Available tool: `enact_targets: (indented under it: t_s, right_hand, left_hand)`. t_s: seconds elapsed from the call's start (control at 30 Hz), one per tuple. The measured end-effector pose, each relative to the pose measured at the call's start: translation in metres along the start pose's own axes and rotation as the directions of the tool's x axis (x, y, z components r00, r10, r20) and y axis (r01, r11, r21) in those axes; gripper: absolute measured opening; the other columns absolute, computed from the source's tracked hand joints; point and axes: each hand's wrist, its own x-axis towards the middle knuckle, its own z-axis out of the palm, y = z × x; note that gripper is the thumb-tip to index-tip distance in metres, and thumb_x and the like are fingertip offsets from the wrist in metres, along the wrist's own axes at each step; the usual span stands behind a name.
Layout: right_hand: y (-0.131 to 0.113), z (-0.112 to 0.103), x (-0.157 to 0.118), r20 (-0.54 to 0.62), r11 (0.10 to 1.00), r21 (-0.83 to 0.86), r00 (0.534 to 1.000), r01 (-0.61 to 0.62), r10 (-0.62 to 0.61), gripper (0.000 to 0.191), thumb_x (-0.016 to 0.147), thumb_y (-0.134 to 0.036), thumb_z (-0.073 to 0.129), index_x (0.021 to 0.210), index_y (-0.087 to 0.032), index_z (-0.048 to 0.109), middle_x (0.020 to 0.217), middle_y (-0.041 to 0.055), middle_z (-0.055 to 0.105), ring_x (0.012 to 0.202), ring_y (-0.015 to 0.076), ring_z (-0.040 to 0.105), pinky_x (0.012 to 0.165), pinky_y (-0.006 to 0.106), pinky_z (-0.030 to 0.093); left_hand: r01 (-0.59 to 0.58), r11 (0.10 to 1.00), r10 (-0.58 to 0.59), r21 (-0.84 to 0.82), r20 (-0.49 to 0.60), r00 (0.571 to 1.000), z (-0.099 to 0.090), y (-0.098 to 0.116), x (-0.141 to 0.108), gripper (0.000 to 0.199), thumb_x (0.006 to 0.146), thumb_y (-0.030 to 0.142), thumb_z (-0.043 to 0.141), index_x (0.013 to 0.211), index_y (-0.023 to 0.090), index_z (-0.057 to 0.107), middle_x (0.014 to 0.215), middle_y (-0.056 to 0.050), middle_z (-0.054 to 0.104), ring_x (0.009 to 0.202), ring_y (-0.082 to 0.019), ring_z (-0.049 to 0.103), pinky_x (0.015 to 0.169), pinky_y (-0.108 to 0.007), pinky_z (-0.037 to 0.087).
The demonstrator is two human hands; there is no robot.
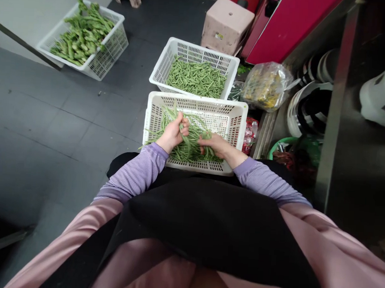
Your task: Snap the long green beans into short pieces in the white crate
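Long green beans lie in the near white plastic basket, mostly in its left and front part. My left hand is closed around a small bunch of the beans, which sticks out above and below the fist. Just to its right, my right hand has its fingers curled in on beans low over the pile; its fingertips are partly hidden. Behind this basket stands a second white basket with short pieces of green beans.
A white basket of thick green stems stands at the far left. Behind the bean baskets is a pink stool. To the right are a clear plastic bag, stacked pans, a green tub and a metal counter edge.
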Motion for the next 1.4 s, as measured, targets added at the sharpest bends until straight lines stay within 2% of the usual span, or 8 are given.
enact_targets:
  t_s: [0.2,0.4,0.57,1.0,1.07,1.17,1.3,1.4]
  right_hand:
    - [0.026,0.032,-0.004,-0.008,0.997,0.043,0.998,-0.066,0.066,0.039,0.064,-0.036,0.084,0.069,-0.021,0.049,0.049,-0.0082,0.044,0.04,0.0081,0.038,0.039,0.024,0.034]
    - [0.023,0.028,-0.006,0.075,0.977,0.147,0.986,-0.157,0.147,0.041,0.061,-0.038,0.086,0.066,-0.02,0.049,0.051,-0.0059,0.046,0.042,0.0081,0.039,0.038,0.023,0.031]
    - [0.025,0.028,-0.004,0.059,0.959,0.185,0.976,-0.217,0.209,0.037,0.065,-0.04,0.084,0.069,-0.019,0.053,0.052,-0.0043,0.048,0.042,0.008,0.039,0.037,0.023,0.031]
    - [0.038,0.028,0.004,-0.155,0.959,-0.275,0.987,-0.073,0.031,0.034,0.076,-0.041,0.071,0.06,-0.022,0.048,0.048,-0.0037,0.048,0.042,0.0114,0.042,0.042,0.026,0.033]
    - [0.033,0.026,0.003,-0.137,0.867,-0.499,0.987,0.008,-0.088,0.031,0.078,-0.04,0.07,0.061,-0.021,0.051,0.052,-0.0021,0.053,0.05,0.0133,0.048,0.05,0.026,0.037]
    - [0.02,0.026,-0.002,0.077,0.551,-0.807,0.962,0.215,-0.262,0.016,0.079,-0.027,0.068,0.068,-0.02,0.059,0.068,0.0026,0.065,0.069,0.0179,0.059,0.062,0.028,0.04]
    - [0.013,0.031,-0.015,0.454,0.272,-0.857,0.891,0.437,-0.001,0.01,0.07,-0.011,0.068,0.072,-0.021,0.068,0.075,0.0047,0.07,0.077,0.0212,0.064,0.065,0.028,0.04]
    - [0.018,0.026,-0.015,0.444,0.245,-0.884,0.88,0.399,0.168,0.02,0.066,-0.006,0.069,0.079,-0.021,0.072,0.078,0.0068,0.072,0.078,0.0234,0.066,0.065,0.029,0.042]
  left_hand:
    - [-0.185,0.982,0.175,-0.041,-0.185,0.967,0.0,0.01,0.007,0.032,0.092,0.042,0.061,0.073,0.017,0.051,0.056,0.006,0.04,0.041,-0.003,0.03,0.042,-0.017,0.032]
    - [-0.402,0.913,0.404,0.07,-0.298,0.865,0.001,0.013,0.004,0.028,0.095,0.041,0.055,0.077,0.02,0.053,0.057,0.005,0.043,0.045,-0.006,0.035,0.046,-0.019,0.036]
    - [-0.454,0.886,0.46,0.091,-0.277,0.843,0.007,0.009,-0.002,0.023,0.093,0.042,0.057,0.082,0.022,0.055,0.057,0.005,0.043,0.046,-0.006,0.038,0.046,-0.02,0.034]
    - [-0.436,0.897,0.437,0.076,-0.306,0.846,0.015,0.003,-0.009,0.023,0.095,0.042,0.054,0.084,0.022,0.052,0.058,0.006,0.042,0.047,-0.007,0.039,0.047,-0.02,0.036]
    - [-0.447,0.889,0.453,0.097,-0.318,0.833,0.011,0.005,-0.005,0.024,0.095,0.042,0.055,0.081,0.022,0.05,0.057,0.006,0.041,0.047,-0.006,0.039,0.047,-0.02,0.036]
    - [-0.443,0.894,0.44,0.072,-0.331,0.835,0.0,0.005,0.005,0.027,0.093,0.042,0.057,0.078,0.021,0.049,0.055,0.007,0.039,0.044,-0.006,0.035,0.046,-0.02,0.035]
    - [-0.411,0.912,0.393,0.002,-0.295,0.871,-0.014,0.005,0.015,0.028,0.091,0.043,0.061,0.079,0.021,0.048,0.055,0.008,0.04,0.041,-0.004,0.03,0.041,-0.019,0.03]
    - [-0.393,0.919,0.37,-0.035,-0.271,0.888,-0.016,0.008,0.018,0.031,0.089,0.044,0.063,0.076,0.02,0.049,0.055,0.007,0.04,0.04,-0.003,0.029,0.039,-0.018,0.028]
